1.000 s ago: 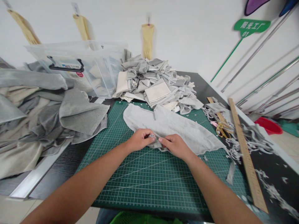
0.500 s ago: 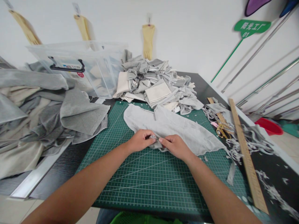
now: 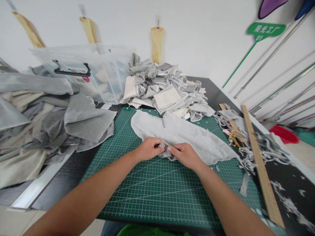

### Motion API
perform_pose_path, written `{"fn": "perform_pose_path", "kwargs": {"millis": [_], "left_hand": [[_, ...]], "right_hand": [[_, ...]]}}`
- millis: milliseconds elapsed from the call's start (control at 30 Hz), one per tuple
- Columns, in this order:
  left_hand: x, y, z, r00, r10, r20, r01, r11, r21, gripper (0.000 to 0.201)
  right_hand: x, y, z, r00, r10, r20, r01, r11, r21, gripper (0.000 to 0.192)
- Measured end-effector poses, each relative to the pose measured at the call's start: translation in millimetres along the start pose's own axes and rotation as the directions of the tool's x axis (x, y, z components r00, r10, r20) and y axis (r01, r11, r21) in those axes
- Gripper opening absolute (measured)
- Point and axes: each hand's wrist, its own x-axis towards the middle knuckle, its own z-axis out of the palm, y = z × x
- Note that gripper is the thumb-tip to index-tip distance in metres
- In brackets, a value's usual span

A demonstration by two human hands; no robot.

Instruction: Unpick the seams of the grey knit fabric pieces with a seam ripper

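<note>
A light grey piece of cloth (image 3: 187, 134) lies spread across a green cutting mat (image 3: 157, 190). My left hand (image 3: 147, 149) and my right hand (image 3: 185, 154) meet at the cloth's near edge, each pinching it. A small bunched fold of the cloth sits between my fingertips. The rest of the cloth runs away to the right and back, flat on the mat.
A heap of grey and cream cloth pieces (image 3: 164, 90) sits behind the mat, a clear plastic bin (image 3: 81, 73) at back left, folded grey fabric (image 3: 44, 121) on the left. Gold scissors (image 3: 235, 137), wooden rulers (image 3: 261, 167) and cloth scraps (image 3: 270, 154) lie on the right.
Both hands stay pinched on the cloth's near edge; the fingers have shifted only slightly. The view has dropped a little.
</note>
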Motion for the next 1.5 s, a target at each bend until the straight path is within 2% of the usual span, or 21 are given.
{"fn": "perform_pose_path", "kwargs": {"millis": [233, 567, 1500], "left_hand": [[-0.5, -3.5, 1.8, 1.0, -0.001, -0.007, 0.001, 1.0, 0.01, 0.014], [-2.1, -2.3, 0.1, 0.999, -0.024, -0.048, 0.018, 0.991, -0.134, 0.02], [0.1, -2.5, -1.8, 0.997, -0.046, -0.06, 0.036, 0.986, -0.164, 0.022]], "right_hand": [[1.5, 1.1, 0.8, 1.0, 0.009, -0.002, -0.009, 1.0, 0.011, 0.056], [1.7, 1.1, 0.0, 1.0, 0.018, -0.013, -0.017, 0.997, 0.082, 0.055], [1.1, -0.7, -1.3, 1.0, 0.018, -0.008, -0.017, 0.995, 0.095, 0.055]]}}
